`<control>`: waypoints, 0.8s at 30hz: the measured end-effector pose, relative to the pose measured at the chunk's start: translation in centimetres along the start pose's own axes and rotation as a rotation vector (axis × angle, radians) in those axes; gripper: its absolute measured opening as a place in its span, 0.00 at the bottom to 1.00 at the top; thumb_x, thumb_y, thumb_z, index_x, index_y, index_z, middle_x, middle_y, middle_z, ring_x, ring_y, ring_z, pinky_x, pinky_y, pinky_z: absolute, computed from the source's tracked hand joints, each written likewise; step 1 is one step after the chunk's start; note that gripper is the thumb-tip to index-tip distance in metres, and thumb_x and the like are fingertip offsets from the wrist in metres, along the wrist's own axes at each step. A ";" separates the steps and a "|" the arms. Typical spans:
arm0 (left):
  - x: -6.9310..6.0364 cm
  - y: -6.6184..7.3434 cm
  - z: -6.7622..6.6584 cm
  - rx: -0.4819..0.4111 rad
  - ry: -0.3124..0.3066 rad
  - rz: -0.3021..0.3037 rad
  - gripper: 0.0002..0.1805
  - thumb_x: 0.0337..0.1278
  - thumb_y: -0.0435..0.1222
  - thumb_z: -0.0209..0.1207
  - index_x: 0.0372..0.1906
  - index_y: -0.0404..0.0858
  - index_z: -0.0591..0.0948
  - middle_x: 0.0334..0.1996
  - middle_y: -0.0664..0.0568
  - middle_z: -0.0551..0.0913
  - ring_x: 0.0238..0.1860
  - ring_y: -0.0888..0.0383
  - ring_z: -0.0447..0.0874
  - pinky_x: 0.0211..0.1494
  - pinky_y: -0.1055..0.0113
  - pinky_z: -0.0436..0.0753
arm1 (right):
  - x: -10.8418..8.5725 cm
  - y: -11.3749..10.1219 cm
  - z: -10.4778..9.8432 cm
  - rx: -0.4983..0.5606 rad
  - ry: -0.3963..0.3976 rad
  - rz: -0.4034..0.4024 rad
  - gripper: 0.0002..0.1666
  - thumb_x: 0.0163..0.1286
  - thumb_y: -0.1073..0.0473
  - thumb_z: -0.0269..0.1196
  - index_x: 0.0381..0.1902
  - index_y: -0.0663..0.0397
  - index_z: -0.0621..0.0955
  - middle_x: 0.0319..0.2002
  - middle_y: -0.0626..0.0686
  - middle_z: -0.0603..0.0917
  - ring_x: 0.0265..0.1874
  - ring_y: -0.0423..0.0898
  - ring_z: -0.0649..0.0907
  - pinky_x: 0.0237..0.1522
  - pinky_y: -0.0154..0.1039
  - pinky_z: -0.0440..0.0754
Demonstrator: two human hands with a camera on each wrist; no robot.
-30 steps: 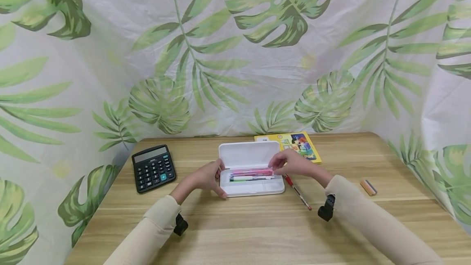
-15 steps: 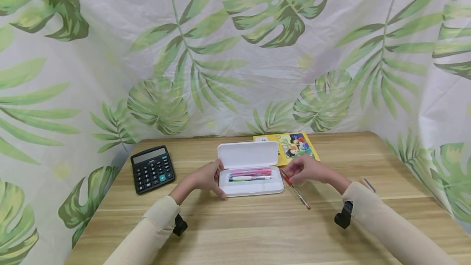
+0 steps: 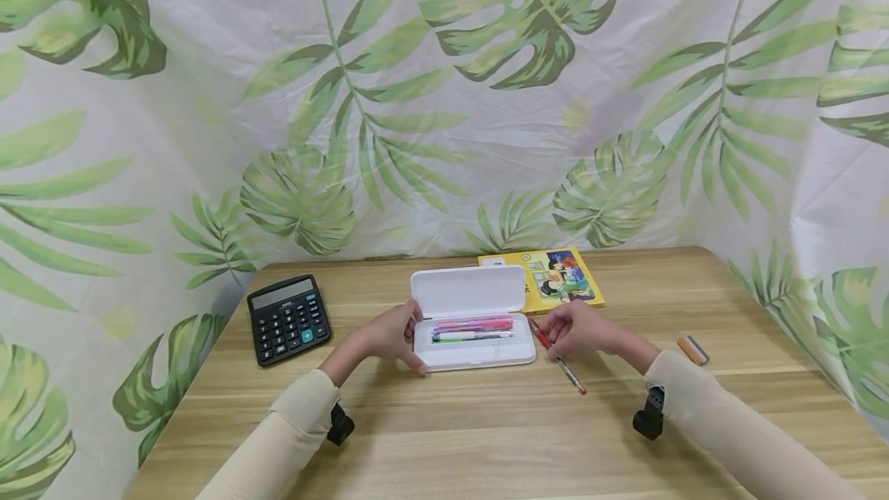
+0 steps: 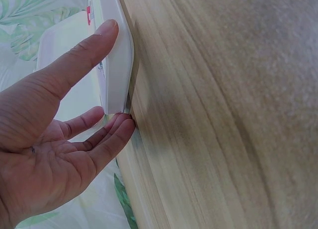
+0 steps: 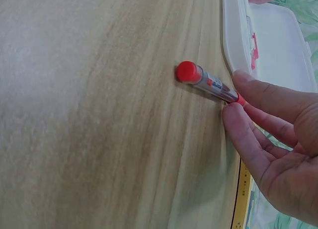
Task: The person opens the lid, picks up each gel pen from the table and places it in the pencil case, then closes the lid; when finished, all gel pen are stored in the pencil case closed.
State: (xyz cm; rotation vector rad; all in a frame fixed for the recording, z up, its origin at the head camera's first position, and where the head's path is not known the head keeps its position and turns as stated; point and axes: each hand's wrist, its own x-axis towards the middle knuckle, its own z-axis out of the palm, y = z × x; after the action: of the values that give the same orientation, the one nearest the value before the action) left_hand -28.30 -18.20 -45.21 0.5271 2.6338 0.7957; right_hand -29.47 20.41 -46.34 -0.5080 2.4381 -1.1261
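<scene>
A white pencil case [image 3: 514, 353] stands with its lid [image 3: 468, 292] raised on the wooden table. Inside lie several pens [image 3: 475, 325], pink ones and a white-and-green one. At the case's left end, my left hand [image 3: 394, 334] holds it, thumb [image 4: 99, 38] along the front wall and fingertips by the end. Just right of the case, a clear pen with a red cap [image 3: 569, 375] lies slantwise. My right hand [image 3: 578, 330] pinches this red pen [image 5: 211, 85] near its cap, between thumb and finger; part of the cap is hidden.
A yellow picture book [image 3: 556, 278] lies behind the case, partly covered by the lid. A black calculator [image 3: 289, 319] is at the left. An orange, white and blue eraser-like block [image 3: 693, 349] lies at the right. A leaf-patterned curtain [image 3: 444, 137] hangs behind the table.
My right hand has moved from over the pens in the case rightward and down to the red pen, and its fingers have closed on it. The left hand stays at the case.
</scene>
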 end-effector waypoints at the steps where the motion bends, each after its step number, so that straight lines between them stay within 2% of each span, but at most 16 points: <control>1: 0.0 0.0 0.0 -0.001 0.000 -0.002 0.45 0.29 0.39 0.85 0.54 0.33 0.69 0.42 0.45 0.76 0.43 0.54 0.73 0.49 0.60 0.75 | 0.0 0.0 0.0 -0.001 0.004 0.001 0.22 0.53 0.63 0.80 0.45 0.60 0.86 0.35 0.54 0.85 0.35 0.46 0.81 0.37 0.35 0.81; 11: 0.0 0.1 -0.1 0.003 -0.002 -0.002 0.45 0.29 0.40 0.85 0.54 0.33 0.69 0.41 0.45 0.76 0.43 0.54 0.73 0.49 0.60 0.75 | 0.0 -0.1 0.2 0.035 0.010 0.006 0.23 0.52 0.68 0.78 0.47 0.65 0.84 0.34 0.57 0.84 0.30 0.43 0.80 0.30 0.34 0.83; 24: 0.0 0.1 0.0 -0.006 -0.003 -0.011 0.45 0.29 0.39 0.85 0.54 0.33 0.70 0.42 0.45 0.76 0.43 0.55 0.72 0.50 0.60 0.75 | -0.2 0.3 -0.2 0.007 0.024 0.066 0.19 0.52 0.71 0.76 0.43 0.61 0.85 0.34 0.54 0.85 0.33 0.46 0.81 0.36 0.39 0.83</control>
State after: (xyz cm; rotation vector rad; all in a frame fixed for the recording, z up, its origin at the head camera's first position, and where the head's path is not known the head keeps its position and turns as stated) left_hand -28.32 -18.11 -45.13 0.5117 2.6281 0.7983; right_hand -29.45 20.76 -46.41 -0.4118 2.4514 -1.1193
